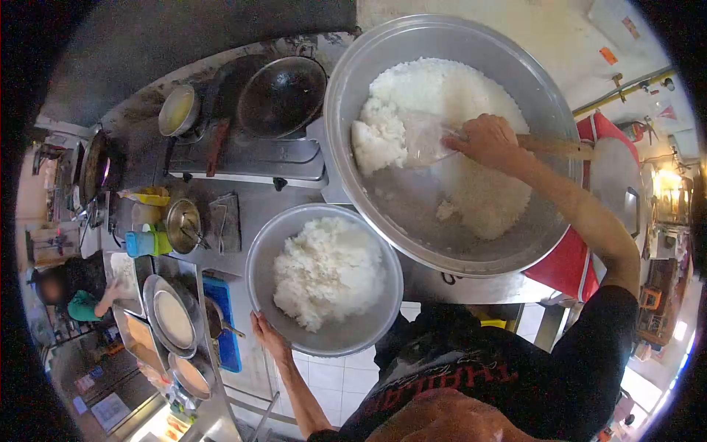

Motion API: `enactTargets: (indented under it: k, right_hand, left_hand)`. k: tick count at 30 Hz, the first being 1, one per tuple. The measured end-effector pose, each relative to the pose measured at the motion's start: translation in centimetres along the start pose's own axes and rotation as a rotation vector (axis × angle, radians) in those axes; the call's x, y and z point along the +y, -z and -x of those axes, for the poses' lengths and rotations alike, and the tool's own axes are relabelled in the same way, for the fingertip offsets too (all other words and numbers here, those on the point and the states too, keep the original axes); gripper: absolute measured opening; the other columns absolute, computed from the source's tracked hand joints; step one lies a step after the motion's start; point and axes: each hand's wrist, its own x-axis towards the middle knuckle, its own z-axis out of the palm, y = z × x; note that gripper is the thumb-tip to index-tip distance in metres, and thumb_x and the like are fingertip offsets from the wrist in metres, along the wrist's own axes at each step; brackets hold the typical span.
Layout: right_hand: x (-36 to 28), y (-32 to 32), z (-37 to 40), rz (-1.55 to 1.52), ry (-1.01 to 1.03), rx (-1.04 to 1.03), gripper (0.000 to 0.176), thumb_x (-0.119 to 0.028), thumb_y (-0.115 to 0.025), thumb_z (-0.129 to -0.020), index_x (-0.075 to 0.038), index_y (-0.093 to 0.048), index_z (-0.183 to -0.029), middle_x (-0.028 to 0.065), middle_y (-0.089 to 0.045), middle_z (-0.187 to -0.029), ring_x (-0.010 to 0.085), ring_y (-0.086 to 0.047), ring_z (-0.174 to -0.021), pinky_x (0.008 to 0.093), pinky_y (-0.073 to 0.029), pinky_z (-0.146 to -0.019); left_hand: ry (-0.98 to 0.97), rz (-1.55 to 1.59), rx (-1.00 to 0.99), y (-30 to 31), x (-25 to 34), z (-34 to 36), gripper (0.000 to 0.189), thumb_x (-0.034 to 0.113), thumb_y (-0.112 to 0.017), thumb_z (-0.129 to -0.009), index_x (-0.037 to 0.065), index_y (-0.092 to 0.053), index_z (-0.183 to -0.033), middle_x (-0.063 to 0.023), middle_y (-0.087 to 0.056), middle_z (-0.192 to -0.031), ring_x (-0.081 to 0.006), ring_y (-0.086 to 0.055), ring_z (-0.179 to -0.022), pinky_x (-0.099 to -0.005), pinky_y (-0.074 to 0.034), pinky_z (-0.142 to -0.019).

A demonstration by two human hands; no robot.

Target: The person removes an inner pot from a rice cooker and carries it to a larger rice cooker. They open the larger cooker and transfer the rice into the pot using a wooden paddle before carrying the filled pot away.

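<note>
My right hand [490,144] reaches into a large metal pot [456,258] and grips the handle of a clear plastic scoop [426,140]. Cooked white rice [442,85] lies in the pot, with a clump [379,140] at the scoop's front edge. A wooden handle [556,147] passes behind my right wrist and over the pot's rim; its other end is hard to make out. My left hand [271,340] holds the rim of a smaller metal bowl [324,340], fingers partly hidden. A heap of rice [328,269] fills the middle of this bowl, which sits against the pot.
A dark wok [282,97] and a small pan [179,110] stand on the stove. Left of the bowl are a metal bowl with utensils [183,225] and trays [140,342]. Another person [85,302] works at the far left. A red cooler [563,265] stands behind the pot.
</note>
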Motion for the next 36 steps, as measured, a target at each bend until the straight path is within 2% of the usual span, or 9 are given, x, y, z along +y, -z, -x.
enactTargets:
  k: [9, 12, 15, 18, 21, 24, 27, 30, 36]
  right_hand:
    - [1.4, -2.2, 1.4, -0.077, 0.056, 0.045, 0.073, -0.070, -0.052, -0.079, 0.001, -0.071, -0.078, 0.0230, -0.066, -0.078, 0.0365, -0.066, -0.081, 0.0459, -0.051, -0.077]
    - [2.4, -1.3, 1.9, -0.104, 0.070, 0.044, 0.073, -0.071, -0.052, -0.078, -0.001, -0.072, -0.082, 0.0218, -0.066, -0.080, 0.0363, -0.065, -0.082, 0.0453, -0.051, -0.077]
    - [4.7, -0.5, 2.4, -0.078, 0.111, 0.098, 0.072, -0.071, -0.053, -0.077, -0.002, -0.072, -0.083, 0.0202, -0.067, -0.079, 0.0359, -0.065, -0.081, 0.0452, -0.051, -0.075]
    - [5.5, 0.7, 3.3, -0.050, 0.111, 0.121, 0.071, -0.070, -0.055, -0.077, -0.002, -0.072, -0.082, 0.0186, -0.067, -0.077, 0.0355, -0.066, -0.079, 0.0452, -0.052, -0.072]
    - [4.4, 1.4, 4.3, 0.024, 0.106, 0.131, 0.070, -0.070, -0.056, -0.076, -0.001, -0.071, -0.079, 0.0179, -0.067, -0.074, 0.0353, -0.066, -0.077, 0.0450, -0.052, -0.070]
    - [2.7, 2.4, 4.7, 0.183, 0.137, 0.203, 0.068, -0.068, -0.057, -0.076, -0.001, -0.070, -0.076, 0.0175, -0.066, -0.073, 0.0347, -0.066, -0.075, 0.0446, -0.052, -0.069]
    - [2.9, 2.4, 2.9, 0.247, 0.203, 0.230, 0.066, -0.066, -0.057, -0.077, -0.001, -0.069, -0.074, 0.0174, -0.066, -0.071, 0.0343, -0.066, -0.072, 0.0444, -0.052, -0.067]
    - [3.1, 1.6, 1.9, 0.216, 0.274, 0.227, 0.064, -0.064, -0.057, -0.078, -0.001, -0.069, -0.073, 0.0174, -0.065, -0.070, 0.0344, -0.065, -0.071, 0.0446, -0.052, -0.066]
    - [1.9, -1.0, 2.2, 0.083, 0.275, 0.192, 0.067, -0.065, -0.056, -0.078, 0.000, -0.069, -0.070, 0.0203, -0.063, -0.066, 0.0368, -0.064, -0.069, 0.0465, -0.052, -0.066]
  left_hand:
    - [0.098, 0.172, -0.074, 0.5, -1.0, -0.6, 0.047, 0.031, -0.042, -0.100, -0.003, -0.044, -0.132, -0.0130, -0.051, -0.127, -0.0229, -0.047, -0.115, -0.0346, -0.037, -0.099]
    - [-0.068, -0.002, -0.056, 0.8, -1.6, -0.5, 0.051, 0.031, -0.044, -0.100, -0.005, -0.041, -0.136, -0.0145, -0.047, -0.132, -0.0231, -0.044, -0.121, -0.0343, -0.034, -0.103]
    - [-0.342, -0.528, 0.016, 1.6, -4.2, -0.8, 0.052, 0.030, -0.045, -0.099, -0.006, -0.039, -0.136, -0.0153, -0.044, -0.135, -0.0230, -0.041, -0.124, -0.0337, -0.031, -0.105]
    - [-0.181, -0.208, -0.086, 1.5, -2.9, -0.8, 0.052, 0.030, -0.046, -0.099, -0.006, -0.038, -0.136, -0.0157, -0.045, -0.134, -0.0229, -0.041, -0.124, -0.0334, -0.032, -0.105]
    - [-0.028, -0.024, 0.072, 0.2, -1.0, 0.0, 0.049, 0.030, -0.044, -0.100, -0.006, -0.042, -0.133, -0.0147, -0.051, -0.127, -0.0217, -0.046, -0.117, -0.0329, -0.036, -0.101]
    - [-0.068, 0.121, -0.072, 0.2, -0.6, -0.3, 0.047, 0.031, -0.042, -0.100, -0.006, -0.045, -0.129, -0.0139, -0.054, -0.121, -0.0207, -0.050, -0.110, -0.0328, -0.039, -0.096]
    - [-0.051, 0.139, 0.043, 0.1, -2.9, -1.1, 0.046, 0.031, -0.040, -0.101, -0.006, -0.045, -0.128, -0.0145, -0.053, -0.121, -0.0207, -0.050, -0.108, -0.0330, -0.040, -0.095]
    - [-0.054, 0.180, -0.203, 1.0, -2.0, -0.9, 0.050, 0.032, -0.040, -0.100, -0.007, -0.041, -0.132, -0.0162, -0.050, -0.126, -0.0216, -0.050, -0.110, -0.0337, -0.040, -0.097]
    - [-0.023, 0.136, 0.048, 0.3, -3.4, -1.5, 0.046, 0.031, -0.043, -0.099, -0.006, -0.047, -0.125, -0.0150, -0.055, -0.117, -0.0225, -0.052, -0.104, -0.0336, -0.041, -0.093]
